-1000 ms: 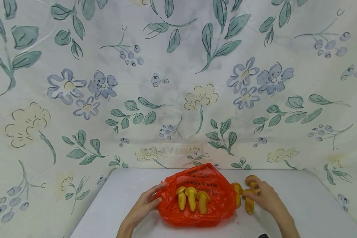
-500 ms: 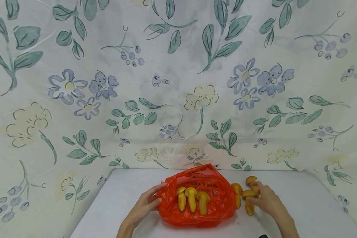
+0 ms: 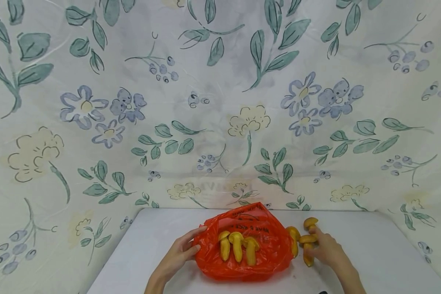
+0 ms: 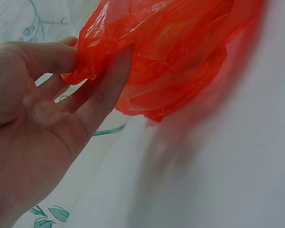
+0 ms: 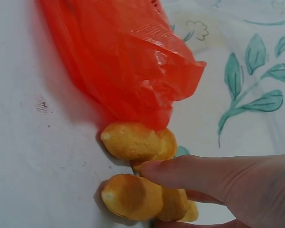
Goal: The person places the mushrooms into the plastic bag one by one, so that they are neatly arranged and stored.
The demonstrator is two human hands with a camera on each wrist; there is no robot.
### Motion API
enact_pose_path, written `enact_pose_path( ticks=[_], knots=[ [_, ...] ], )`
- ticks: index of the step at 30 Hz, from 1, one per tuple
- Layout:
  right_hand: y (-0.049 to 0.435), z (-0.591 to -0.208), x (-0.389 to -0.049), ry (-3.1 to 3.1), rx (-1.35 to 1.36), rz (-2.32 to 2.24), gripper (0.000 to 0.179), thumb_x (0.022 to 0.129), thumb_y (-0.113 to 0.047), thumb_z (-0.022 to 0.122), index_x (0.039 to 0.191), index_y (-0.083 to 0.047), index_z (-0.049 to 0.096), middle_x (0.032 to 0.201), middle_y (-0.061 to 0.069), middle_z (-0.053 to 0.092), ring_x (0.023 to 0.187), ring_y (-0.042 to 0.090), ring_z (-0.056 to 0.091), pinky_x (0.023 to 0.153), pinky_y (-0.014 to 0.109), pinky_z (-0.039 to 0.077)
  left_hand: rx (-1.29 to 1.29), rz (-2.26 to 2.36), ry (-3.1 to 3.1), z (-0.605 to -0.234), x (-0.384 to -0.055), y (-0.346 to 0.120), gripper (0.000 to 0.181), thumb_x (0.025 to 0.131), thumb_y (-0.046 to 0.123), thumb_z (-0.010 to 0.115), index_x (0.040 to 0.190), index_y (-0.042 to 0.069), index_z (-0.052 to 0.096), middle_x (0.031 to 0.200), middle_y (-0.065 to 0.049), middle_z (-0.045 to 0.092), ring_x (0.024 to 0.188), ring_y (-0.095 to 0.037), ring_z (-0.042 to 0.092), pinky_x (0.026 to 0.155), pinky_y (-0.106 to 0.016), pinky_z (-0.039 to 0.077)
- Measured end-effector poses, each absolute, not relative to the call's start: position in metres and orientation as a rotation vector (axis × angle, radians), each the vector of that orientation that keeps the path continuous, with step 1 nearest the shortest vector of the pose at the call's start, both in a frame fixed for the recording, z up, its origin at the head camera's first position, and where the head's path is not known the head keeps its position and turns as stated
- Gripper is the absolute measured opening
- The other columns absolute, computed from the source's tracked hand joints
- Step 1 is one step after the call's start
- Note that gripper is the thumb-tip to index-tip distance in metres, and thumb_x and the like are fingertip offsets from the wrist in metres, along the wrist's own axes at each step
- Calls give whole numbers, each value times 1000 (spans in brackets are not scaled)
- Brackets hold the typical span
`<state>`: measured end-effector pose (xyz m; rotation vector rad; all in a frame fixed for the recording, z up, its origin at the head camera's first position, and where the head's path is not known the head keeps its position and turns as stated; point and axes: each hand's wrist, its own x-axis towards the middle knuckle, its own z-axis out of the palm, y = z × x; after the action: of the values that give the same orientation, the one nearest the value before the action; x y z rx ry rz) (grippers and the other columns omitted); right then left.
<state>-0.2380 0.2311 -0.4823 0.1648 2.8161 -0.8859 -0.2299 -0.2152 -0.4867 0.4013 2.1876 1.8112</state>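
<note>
- Head view, against the earlier frames: the right hand [image 3: 328, 250] has shifted a little nearer the person, and its thumb now lies lower, over the stem of the front yellow-brown mushroom with a rounded cap [image 3: 307, 241].
- Head view, same comparison: a dark rounded thing [image 3: 322, 292] at the bottom edge shows less of itself. The bright red, thin plastic bag with dark lettering [image 3: 220, 270] and the left hand [image 3: 178, 251] keep their places.
- Head view: the left hand, partly curled, grips the bag's left edge. Three short yellow mushrooms [image 3: 237, 247] lie side by side in the bag's open mouth. Another yellow-brown mushroom [image 3: 293, 233] rests against the bag's right edge; a brownish-capped mushroom [image 3: 310, 223] lies farther back, by the right fingertips.
- Head view, surface and room: all this is on a smooth white table [image 3: 382, 241]. Behind it and at its sides hangs pale cloth printed with green leaves, blue flowers and cream blossoms [image 3: 206, 90].
- Left wrist view: the left digits pinch crumpled red film, their ends partly hidden in its folds; a soft shadow falls on the table.
- Right wrist view: the right hand is partly open, thumb and a finger on either side of the front mushroom; whether they have hold of it, I cannot tell. A small dark mark [image 5: 42, 104] shows on the table.
</note>
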Motion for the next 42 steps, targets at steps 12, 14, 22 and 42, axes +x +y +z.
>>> enact_pose_path(
  ticks=[12, 14, 22, 42],
  knots=[
    [230, -486, -239, 2843, 126, -874, 65, 78, -31, 81, 129, -3, 52, 109, 21, 63, 87, 26, 58, 73, 46, 57, 405, 1807, 2192, -489, -232, -215, 56, 98, 22, 59, 150, 19, 40, 160, -17, 29, 131, -31, 52, 88, -34, 59],
    [230, -487, -239, 2848, 118, -870, 64, 77, -30, 81, 128, -3, 52, 108, 20, 63, 87, 26, 57, 73, 46, 57, 409, 1809, 2190, -489, -232, -215, 56, 98, 22, 59, 150, 19, 40, 160, -17, 29, 130, -31, 52, 88, -34, 59],
    [230, -490, -241, 2848, 132, -873, 61, 78, -27, 81, 125, -2, 53, 108, 17, 65, 89, 26, 59, 77, 48, 57, 394, 1802, 2195, -488, -231, -214, 56, 98, 23, 59, 150, 19, 40, 160, -18, 29, 132, -32, 51, 89, -34, 59],
    [231, -490, -241, 2795, 156, -907, 63, 77, -18, 78, 131, 0, 51, 110, 18, 63, 87, 25, 56, 77, 47, 58, 408, 1802, 2188, -488, -230, -215, 55, 98, 21, 58, 150, 17, 40, 160, -19, 29, 129, -29, 53, 89, -35, 59]
  ],
)
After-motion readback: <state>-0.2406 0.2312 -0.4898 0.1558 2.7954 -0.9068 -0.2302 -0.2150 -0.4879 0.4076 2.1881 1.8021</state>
